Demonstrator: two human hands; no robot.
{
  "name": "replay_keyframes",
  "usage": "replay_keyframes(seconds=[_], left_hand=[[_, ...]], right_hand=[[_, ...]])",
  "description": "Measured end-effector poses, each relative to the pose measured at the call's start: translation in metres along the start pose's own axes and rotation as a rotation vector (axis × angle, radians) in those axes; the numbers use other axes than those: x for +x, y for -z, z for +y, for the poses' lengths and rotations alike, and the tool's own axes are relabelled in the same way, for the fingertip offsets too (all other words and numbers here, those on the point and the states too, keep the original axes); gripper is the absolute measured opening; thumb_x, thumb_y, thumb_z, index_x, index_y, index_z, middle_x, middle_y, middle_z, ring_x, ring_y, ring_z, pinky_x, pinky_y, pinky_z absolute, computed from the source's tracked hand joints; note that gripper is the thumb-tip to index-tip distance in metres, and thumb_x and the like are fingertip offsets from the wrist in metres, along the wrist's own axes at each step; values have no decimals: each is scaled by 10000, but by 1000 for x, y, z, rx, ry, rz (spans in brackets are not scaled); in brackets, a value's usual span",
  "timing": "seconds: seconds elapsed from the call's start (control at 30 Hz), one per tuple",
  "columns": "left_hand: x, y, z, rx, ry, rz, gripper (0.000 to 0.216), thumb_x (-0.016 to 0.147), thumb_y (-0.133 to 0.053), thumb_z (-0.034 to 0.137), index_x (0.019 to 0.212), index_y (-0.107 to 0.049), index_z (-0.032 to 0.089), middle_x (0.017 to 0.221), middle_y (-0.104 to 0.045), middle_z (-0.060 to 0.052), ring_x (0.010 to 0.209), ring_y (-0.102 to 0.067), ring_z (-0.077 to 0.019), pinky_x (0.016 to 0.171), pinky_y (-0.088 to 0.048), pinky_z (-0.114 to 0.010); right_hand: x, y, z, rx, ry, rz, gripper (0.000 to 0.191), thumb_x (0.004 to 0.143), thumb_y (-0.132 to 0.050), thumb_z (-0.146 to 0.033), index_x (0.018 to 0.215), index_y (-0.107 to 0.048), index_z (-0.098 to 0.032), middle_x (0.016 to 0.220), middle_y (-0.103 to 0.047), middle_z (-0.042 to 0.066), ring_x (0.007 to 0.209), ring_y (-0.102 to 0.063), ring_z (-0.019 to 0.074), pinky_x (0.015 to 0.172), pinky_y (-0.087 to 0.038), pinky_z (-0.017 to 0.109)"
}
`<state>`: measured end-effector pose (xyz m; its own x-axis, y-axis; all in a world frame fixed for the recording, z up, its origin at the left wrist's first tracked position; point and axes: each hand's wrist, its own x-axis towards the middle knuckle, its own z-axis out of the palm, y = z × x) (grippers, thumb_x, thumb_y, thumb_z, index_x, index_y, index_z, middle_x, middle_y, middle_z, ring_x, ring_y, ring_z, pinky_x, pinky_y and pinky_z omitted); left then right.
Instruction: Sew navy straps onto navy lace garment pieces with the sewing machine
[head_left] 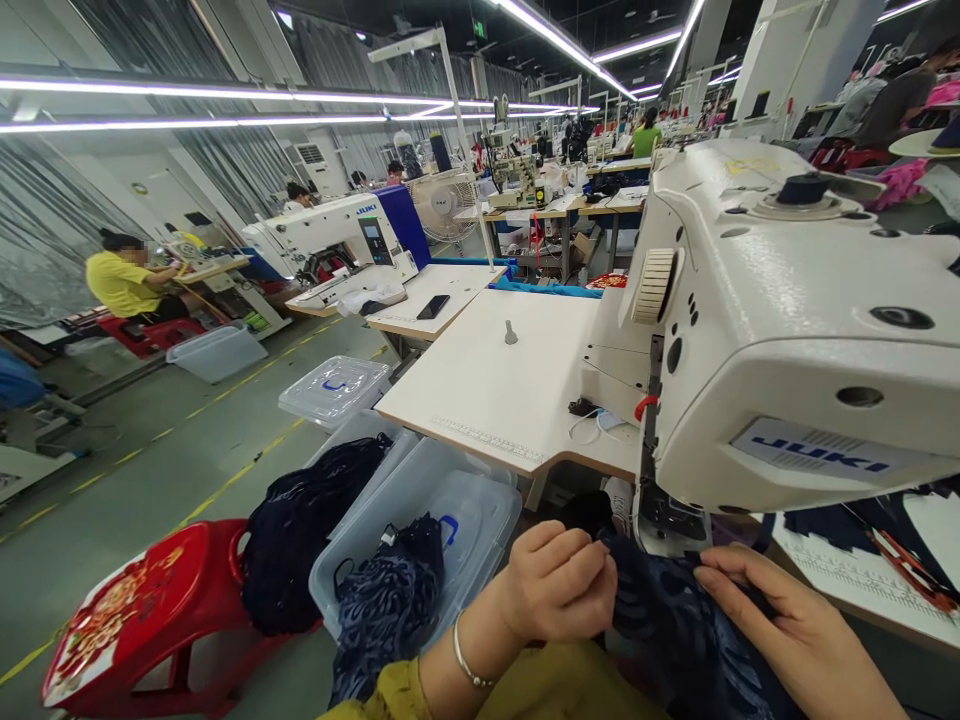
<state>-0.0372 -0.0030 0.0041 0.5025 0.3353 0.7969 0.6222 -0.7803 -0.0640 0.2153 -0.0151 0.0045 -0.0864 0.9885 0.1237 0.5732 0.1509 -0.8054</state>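
A dark blue patterned garment piece (667,620) hangs between my two hands, below the head of a white sewing machine (757,300). My left hand (562,580) is closed in a pinch on the fabric's upper left edge, a silver bangle at its wrist. On the other side, my right hand (772,610) grips the right edge between thumb and fingers. The top edge of the cloth lies right by the machine's needle area (671,525); whether it is under the presser foot is hidden.
Left of me, a clear plastic bin (495,530) holds patterned navy pieces (397,590). Dark cloth (315,520) is heaped beside a red stool (172,590). Orange-handled scissors (911,570) lie at right. A phone (433,307) rests on the neighbouring table. Other people sit at machines farther off.
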Motion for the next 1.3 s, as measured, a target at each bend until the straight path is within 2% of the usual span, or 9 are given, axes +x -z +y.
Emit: replay_keyframes(seconds=[0.17,0.3,0.4,0.5,0.63,0.8,0.93,1.07,1.3], left_hand=[[14,-4,-8,43,221,-40,169,884,-512,88,839,-602,224,782,-655,-5,753,-631,-151,682,-495,-297],[22,-14,-3,36,449,-77,200,931,-465,135,1101,-570,151,1082,-634,-122,1008,-610,-216,813,-520,-354],[23,-17,11,-83,253,-110,295,936,-477,163,1226,-529,141,1229,-606,-116,1198,-525,-200,1007,-422,-346],[25,-16,24,-161,27,-296,371,977,-468,356,1290,-516,162,1274,-610,-49,1246,-488,-184,1100,-290,-349],[30,-18,31,-117,97,-452,430,1002,-378,450,1355,-467,221,1333,-571,-1,1254,-475,-174,1044,-298,-350],[29,-27,35,-51,170,-399,390,997,-424,429,1346,-479,265,1304,-592,16,1253,-460,-151,1015,-274,-338],[30,-33,39,35,201,-362,374,985,-456,427,1316,-512,262,1269,-609,24,1228,-473,-152,1001,-287,-338],[33,-36,41,63,223,-356,366,1004,-399,419,1303,-528,250,1252,-617,10,1208,-485,-162,983,-304,-348],[32,-38,43,51,229,-371,378,1019,-354,422,1313,-515,247,1269,-610,19,1219,-467,-165,965,-303,-363]], right_hand=[[9,-10,-2,-97,66,97,286,828,-590,-525,926,-702,-280,911,-727,17,840,-704,208,683,-574,235],[9,-17,-3,-203,127,144,309,885,-528,-500,1070,-663,-292,970,-724,9,877,-706,202,723,-581,262],[5,-20,-6,-261,206,165,274,942,-474,-393,1117,-658,-290,1077,-710,14,997,-677,210,864,-548,312],[2,-20,-7,-265,192,198,285,944,-476,-354,1150,-657,-277,1090,-713,21,1018,-669,216,881,-542,324],[3,-18,-5,-67,69,159,272,939,-469,-371,1096,-656,-250,1087,-707,33,1013,-665,198,872,-534,286],[13,-18,-2,90,-124,251,233,897,-500,-446,953,-544,-224,708,-593,-19,660,-616,153,611,-509,246],[23,-20,1,113,-131,223,229,903,-469,-465,877,-479,-238,771,-591,6,736,-609,169,612,-471,253],[29,-20,5,110,-166,173,255,907,-444,-492,947,-481,-243,905,-648,56,822,-633,198,658,-465,285],[29,-18,7,90,-171,153,256,891,-448,-486,946,-499,-241,875,-664,57,800,-647,209,665,-467,294]])
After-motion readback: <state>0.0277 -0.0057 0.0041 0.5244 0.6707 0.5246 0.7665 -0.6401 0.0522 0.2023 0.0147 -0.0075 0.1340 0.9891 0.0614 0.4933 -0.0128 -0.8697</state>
